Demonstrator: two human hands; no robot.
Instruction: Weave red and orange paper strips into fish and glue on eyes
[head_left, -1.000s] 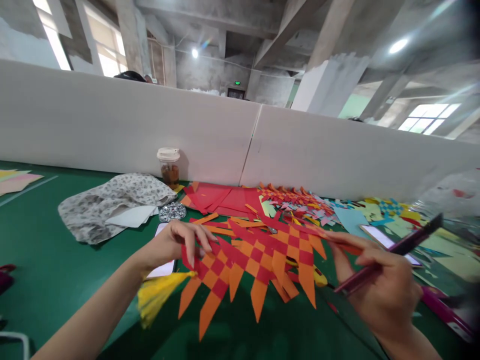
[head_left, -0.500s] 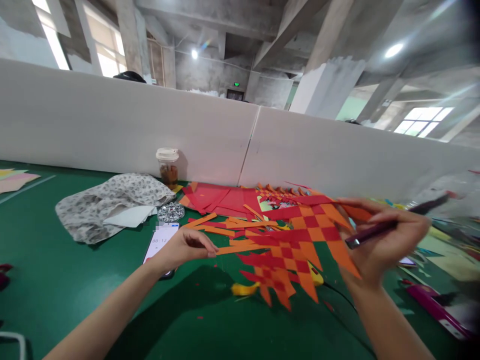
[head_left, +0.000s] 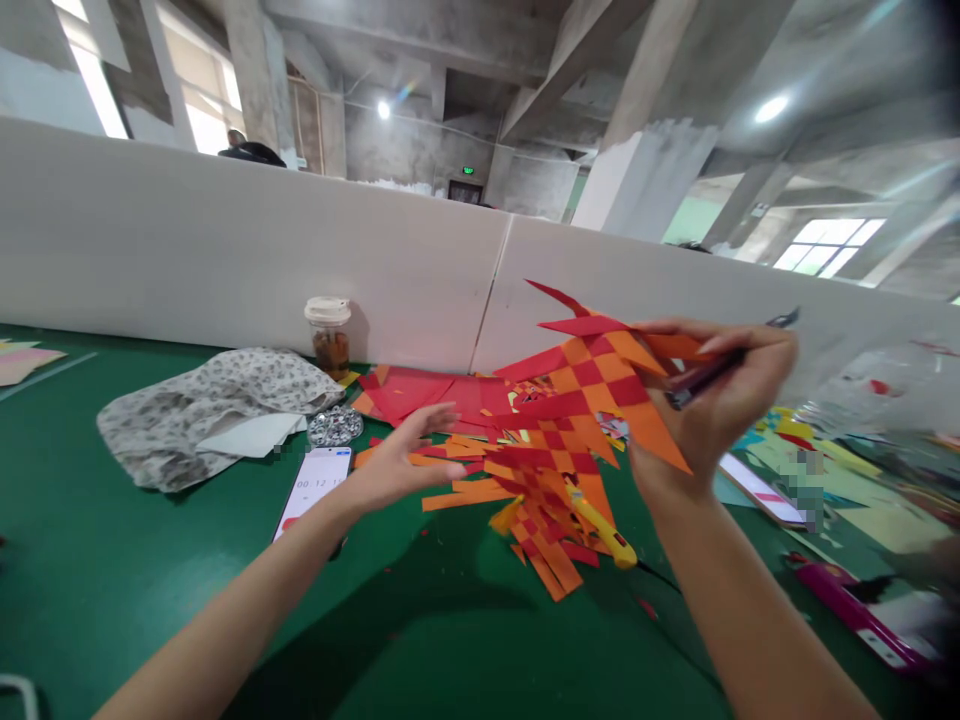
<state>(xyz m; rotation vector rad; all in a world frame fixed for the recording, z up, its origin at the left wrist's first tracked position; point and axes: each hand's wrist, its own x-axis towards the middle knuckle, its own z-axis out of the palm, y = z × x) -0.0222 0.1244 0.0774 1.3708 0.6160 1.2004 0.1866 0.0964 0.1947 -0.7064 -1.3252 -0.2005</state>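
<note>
My right hand (head_left: 724, 420) is closed on a woven red and orange paper strip piece (head_left: 604, 365), a checkered weave with pointed ends, lifted above the table. The same hand also grips a dark purple pen-shaped tool (head_left: 705, 380); its exact kind is unclear. My left hand (head_left: 397, 460) has thumb and fingers apart with nothing between them, near loose orange paper strips (head_left: 469, 492). Below the held weave lie more checkered paper pieces (head_left: 551, 555) and a yellow corded tool (head_left: 611, 535).
A phone (head_left: 319, 480) with a timer lies beside my left wrist. Behind are red paper sheets (head_left: 420, 395), a lidded cup (head_left: 330, 335) and a patterned cloth (head_left: 217, 405). At right are another phone (head_left: 761, 490) and a magenta item (head_left: 859, 610). A white partition (head_left: 375, 260) borders the table.
My left hand has let go of an orange strip and opened. My right hand has raised the woven piece and moved slightly left, uncovering the yellow tool.
</note>
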